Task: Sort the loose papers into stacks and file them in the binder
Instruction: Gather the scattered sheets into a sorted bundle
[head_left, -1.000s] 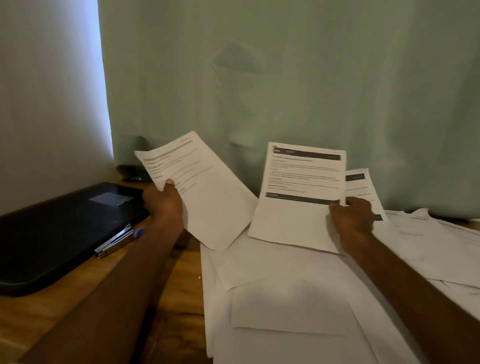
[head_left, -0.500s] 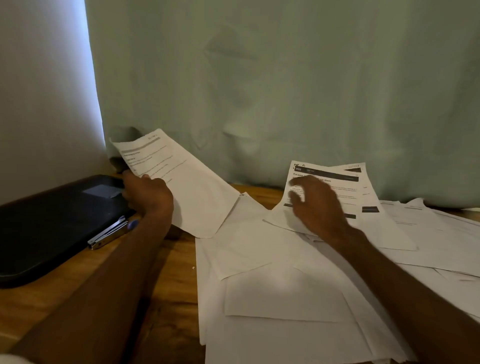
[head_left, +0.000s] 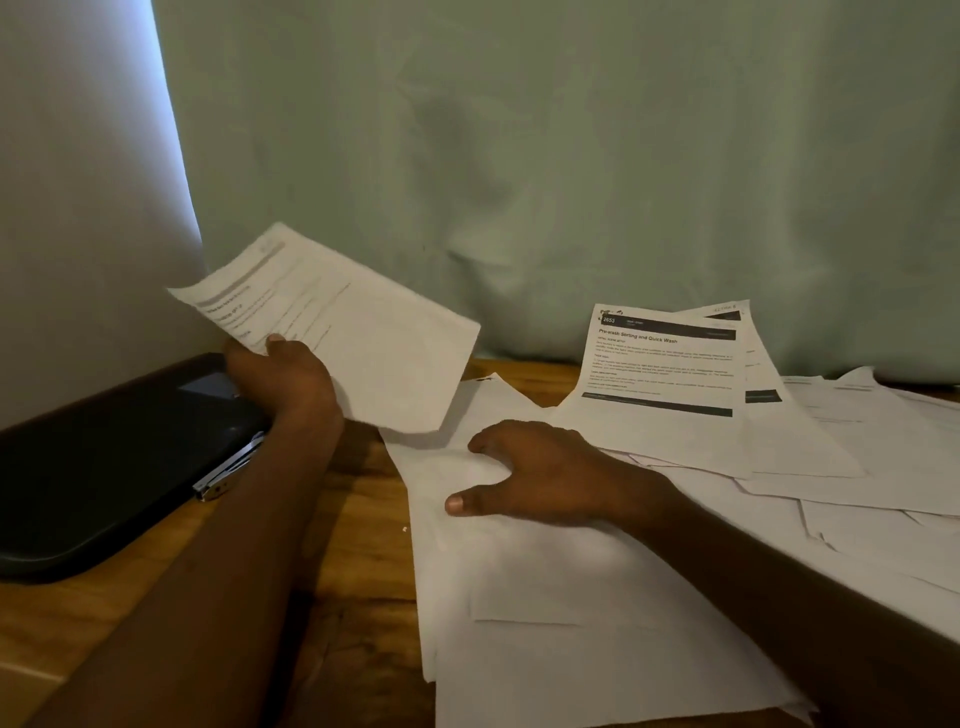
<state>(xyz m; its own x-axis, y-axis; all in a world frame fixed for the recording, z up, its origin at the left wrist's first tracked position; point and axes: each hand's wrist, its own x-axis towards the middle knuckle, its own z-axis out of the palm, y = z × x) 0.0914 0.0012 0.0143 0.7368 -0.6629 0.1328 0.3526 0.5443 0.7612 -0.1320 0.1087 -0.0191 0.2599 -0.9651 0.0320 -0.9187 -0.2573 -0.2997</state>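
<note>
Most of the loose papers (head_left: 597, 613) lie unsorted on the worktop (head_left: 358, 519) under my right hand (head_left: 540, 478), which rests there with fingers spread. My left hand (head_left: 283, 374) grips one sheet (head_left: 353, 332) above the closed binder (head_left: 104, 467), so I judge no filing has begun.

Beside our left hand (head_left: 283, 376) we are seeing a black binder (head_left: 104, 467) and a silver stapler (head_left: 228, 470). White papers (head_left: 545, 597) are lying under our right hand (head_left: 540, 475); beyond it a white sheet (head_left: 670, 374) is showing black bands. The tabletop (head_left: 358, 519) is brown wood, the curtain (head_left: 571, 156) pale green.
</note>
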